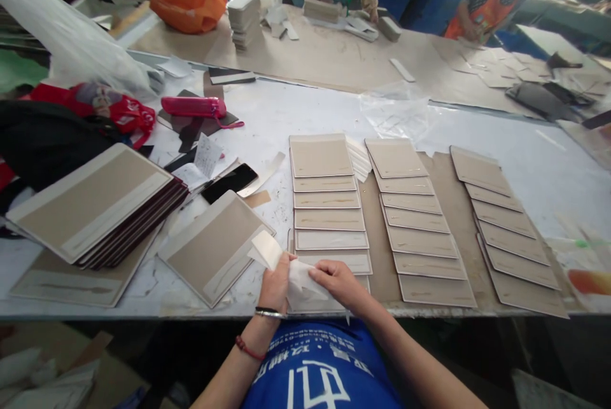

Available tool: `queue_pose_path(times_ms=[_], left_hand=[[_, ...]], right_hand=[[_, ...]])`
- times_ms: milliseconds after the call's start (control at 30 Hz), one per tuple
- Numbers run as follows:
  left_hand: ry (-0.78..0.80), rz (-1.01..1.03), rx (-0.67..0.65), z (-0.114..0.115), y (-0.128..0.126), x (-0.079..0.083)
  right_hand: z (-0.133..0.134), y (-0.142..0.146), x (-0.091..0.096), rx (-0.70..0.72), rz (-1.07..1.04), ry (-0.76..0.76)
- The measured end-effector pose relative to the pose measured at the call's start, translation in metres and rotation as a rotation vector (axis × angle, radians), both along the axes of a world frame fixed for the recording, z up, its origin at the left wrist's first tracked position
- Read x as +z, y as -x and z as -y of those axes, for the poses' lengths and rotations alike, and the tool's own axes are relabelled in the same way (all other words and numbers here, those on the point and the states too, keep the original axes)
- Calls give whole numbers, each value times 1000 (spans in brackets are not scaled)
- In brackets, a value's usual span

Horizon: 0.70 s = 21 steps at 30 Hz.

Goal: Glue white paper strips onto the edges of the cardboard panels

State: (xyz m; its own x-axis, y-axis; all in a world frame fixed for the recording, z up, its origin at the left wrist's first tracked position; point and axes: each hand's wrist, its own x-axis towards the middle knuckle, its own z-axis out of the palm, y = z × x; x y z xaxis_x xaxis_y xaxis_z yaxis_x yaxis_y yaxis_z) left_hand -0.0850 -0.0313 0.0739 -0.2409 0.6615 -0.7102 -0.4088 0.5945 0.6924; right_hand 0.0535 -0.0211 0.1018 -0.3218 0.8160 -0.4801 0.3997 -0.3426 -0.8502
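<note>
Between my hands, near the table's front edge, is a thin white sheet of paper or film (pixel 303 280); its exact kind I cannot tell. My left hand (pixel 275 285) is closed on the sheet, with a pale strip (pixel 266 249) sticking out past the fingers. My right hand (pixel 338 282) pinches the sheet's other side between thumb and fingers. Beneath it lies the near end of a column of overlapping beige boards (pixel 329 219). Left of my left hand rests a single beige board (pixel 217 247) with a white border and a streaky mark along one edge.
Two more columns of overlapping boards (pixel 420 240) (pixel 518 231) run along the right. A pile of boards (pixel 95 205) stands at the left. Behind are a black phone (pixel 230 183), a pink pouch (pixel 193 106) and clear plastic (pixel 396 113). Two people work across the table.
</note>
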Motion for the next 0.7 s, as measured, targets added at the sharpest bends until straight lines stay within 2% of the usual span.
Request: queue_pose_path(times_ms=[100,167,300,400,567,633,700], left_hand=[[19,-7,73,-6,-5,-1],[32,68,102,-9,-6,0],[12,289,17,-11,0,2],[12,230,3,-11,4,3],[-4,60,-14,-15,2,4],[17,132,-78,-16,3,5],[52,192,-146,-16,5,4]], right_hand=[[-10,-4,-4,30,32,-14],[-17,-8,-6,39,30,3],[-30,-17,-7,36,16,-20],[-36,-19,-5,131,19,-45],[-45,-17,-5,224,42,58],[-55,-21,-8,214,65,31],[-71,-27,-11,137,97,-26]])
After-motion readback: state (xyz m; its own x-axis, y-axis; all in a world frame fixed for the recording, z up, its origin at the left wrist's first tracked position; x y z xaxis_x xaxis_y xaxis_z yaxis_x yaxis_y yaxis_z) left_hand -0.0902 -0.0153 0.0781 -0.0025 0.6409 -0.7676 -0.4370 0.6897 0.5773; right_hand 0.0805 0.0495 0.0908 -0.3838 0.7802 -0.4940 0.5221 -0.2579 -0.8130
